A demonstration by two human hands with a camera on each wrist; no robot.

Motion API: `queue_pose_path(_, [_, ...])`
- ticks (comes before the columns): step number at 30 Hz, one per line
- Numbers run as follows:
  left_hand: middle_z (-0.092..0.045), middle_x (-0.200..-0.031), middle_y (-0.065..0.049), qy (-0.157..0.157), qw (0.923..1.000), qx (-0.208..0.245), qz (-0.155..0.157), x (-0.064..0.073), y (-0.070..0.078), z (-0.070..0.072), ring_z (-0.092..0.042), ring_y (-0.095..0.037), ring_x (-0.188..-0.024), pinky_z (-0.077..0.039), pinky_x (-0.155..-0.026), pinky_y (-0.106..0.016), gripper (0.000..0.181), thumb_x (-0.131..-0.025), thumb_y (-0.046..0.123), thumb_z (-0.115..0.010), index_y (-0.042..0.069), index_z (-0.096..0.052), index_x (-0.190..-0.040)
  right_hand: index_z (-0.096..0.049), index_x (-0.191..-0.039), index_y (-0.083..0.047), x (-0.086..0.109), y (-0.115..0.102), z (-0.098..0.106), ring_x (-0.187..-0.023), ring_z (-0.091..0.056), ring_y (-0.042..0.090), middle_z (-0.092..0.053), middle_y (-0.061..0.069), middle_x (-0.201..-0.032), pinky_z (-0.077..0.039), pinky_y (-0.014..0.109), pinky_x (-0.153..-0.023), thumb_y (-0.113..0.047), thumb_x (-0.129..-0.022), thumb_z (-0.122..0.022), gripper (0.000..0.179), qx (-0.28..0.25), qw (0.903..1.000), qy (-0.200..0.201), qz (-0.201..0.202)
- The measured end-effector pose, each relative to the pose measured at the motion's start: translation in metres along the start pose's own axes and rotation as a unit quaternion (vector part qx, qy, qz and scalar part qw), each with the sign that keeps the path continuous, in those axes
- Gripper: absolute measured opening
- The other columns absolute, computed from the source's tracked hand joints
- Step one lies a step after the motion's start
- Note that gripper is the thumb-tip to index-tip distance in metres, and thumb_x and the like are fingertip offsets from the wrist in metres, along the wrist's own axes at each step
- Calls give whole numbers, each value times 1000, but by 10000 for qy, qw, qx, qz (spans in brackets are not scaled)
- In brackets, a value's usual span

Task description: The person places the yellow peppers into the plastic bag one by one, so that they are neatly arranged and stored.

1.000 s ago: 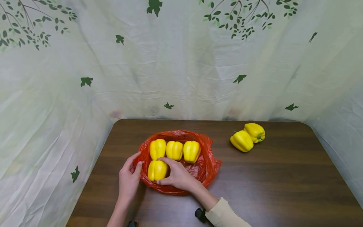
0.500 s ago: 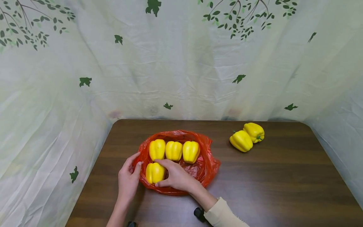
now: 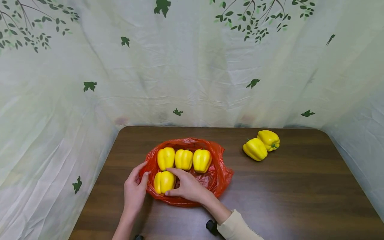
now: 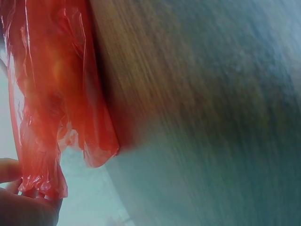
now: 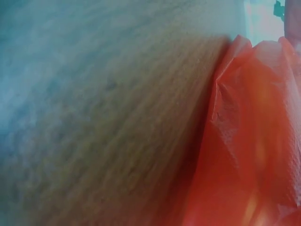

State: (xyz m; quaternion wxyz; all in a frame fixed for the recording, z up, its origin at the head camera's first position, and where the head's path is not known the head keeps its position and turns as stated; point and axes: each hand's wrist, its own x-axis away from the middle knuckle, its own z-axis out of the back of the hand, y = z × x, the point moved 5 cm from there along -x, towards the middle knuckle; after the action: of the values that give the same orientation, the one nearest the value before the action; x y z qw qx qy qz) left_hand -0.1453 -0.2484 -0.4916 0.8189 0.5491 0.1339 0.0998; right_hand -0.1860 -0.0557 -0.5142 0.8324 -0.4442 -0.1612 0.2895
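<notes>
A red plastic bag (image 3: pixel 223 175) lies with its mouth spread wide on the table, and yellow bell peppers sit inside it. Three of them, among them the middle bell pepper (image 3: pixel 184 159), form a row along the far side. My right hand (image 3: pixel 192 188) reaches into the bag, thumb and fingers around the near-left bell pepper (image 3: pixel 163 182). On the left side, my left hand (image 3: pixel 134 191) pinches the bag's rim between thumb and fingers. The left wrist view shows its fingers (image 4: pixel 28 207) at the gathered red plastic; in the right wrist view the bag's wall (image 5: pixel 249 132) hides the peppers.
Two more yellow bell peppers (image 3: pixel 255 149) lie touching each other at the back right of the brown wooden table (image 3: pixel 285 196). A pale curtain (image 3: pixel 192 66) with leaf prints hangs behind the table and along both sides.
The near-left bell pepper has shifted slightly left and toward me in my right hand's hold. My left hand stays at the bag's rim.
</notes>
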Motion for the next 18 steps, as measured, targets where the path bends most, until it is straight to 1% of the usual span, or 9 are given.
queue_pose_path(4, [-58, -133, -4, 61, 10000, 10, -73, -2, -2, 0, -60, -22, -109, -49, -82, -12, 36, -98, 8, -60, 17, -60, -133, -45, -147, -20, 3, -4, 6, -121, -51, 7, -50, -10, -142, -43, 35, -104, -44, -82, -79, 77, 14, 9999, 129, 68])
queue_pose_path(10, [-60, -131, -4, 179, 9998, -31, -108, -3, -3, 0, -60, -21, -105, -50, -80, -12, 37, -97, 5, -60, 16, -61, -132, -44, -148, -19, 10, -9, 19, -114, -56, 15, -51, -6, -142, -48, 33, -98, -42, -84, -78, 76, -269, 9991, 211, 245])
queue_pose_path(15, [-61, -128, -4, 244, 9995, 25, -176, -4, -3, 0, -62, -19, -100, -52, -79, -14, 37, -96, 3, -61, 15, -62, -131, -45, -147, -20, 19, -15, 28, -120, -55, 19, -50, -3, -144, -48, 39, -99, -38, -86, -76, 71, -616, 9973, 257, 322])
queue_pose_path(18, [-61, -128, -4, 265, 9995, 17, -177, -4, -2, 0, -62, -19, -101, -51, -79, -13, 37, -96, 3, -61, 14, -62, -131, -46, -146, -21, 26, -18, 36, -122, -54, 17, -51, -6, -142, -47, 42, -100, -35, -87, -76, 67, -821, 9955, 358, 297])
